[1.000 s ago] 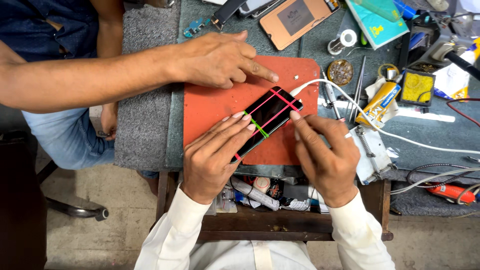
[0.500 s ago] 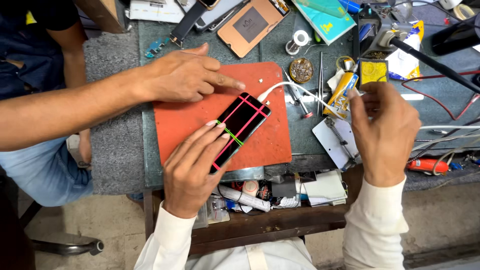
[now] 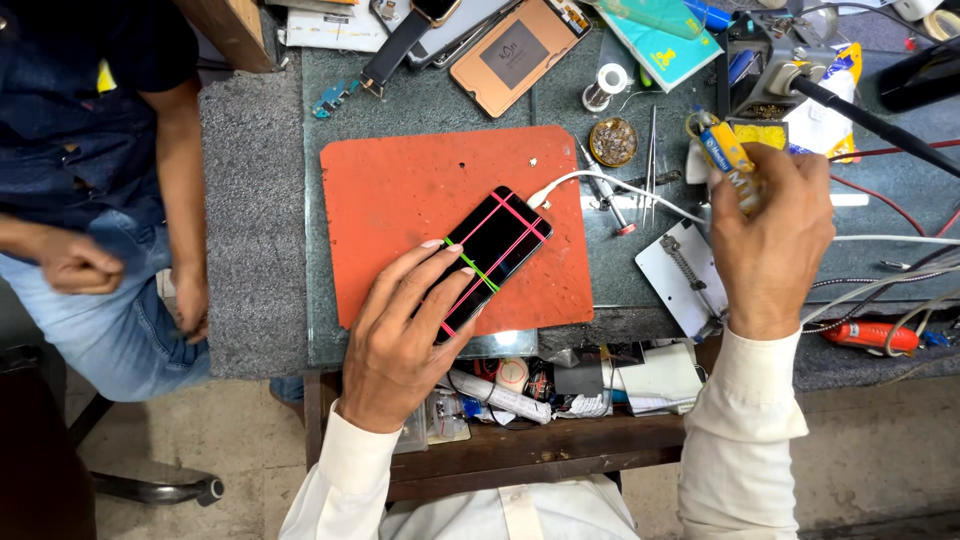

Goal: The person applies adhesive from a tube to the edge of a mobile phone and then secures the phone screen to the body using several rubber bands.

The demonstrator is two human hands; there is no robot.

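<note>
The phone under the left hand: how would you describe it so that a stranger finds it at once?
Find the orange mat on the green bench top. On its right part a black phone lies slanted, with the left hand resting fingers on its lower end and a white cable plugged into its upper end. Only this phone has pink and green lines across a dark screen.

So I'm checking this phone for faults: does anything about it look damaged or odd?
Yes. The phone, lying at a slant on the orange mat under the left hand, shows thin pink and green lines crossing its dark screen, which suggests a display fault. A white cable is plugged into its top end.
</note>
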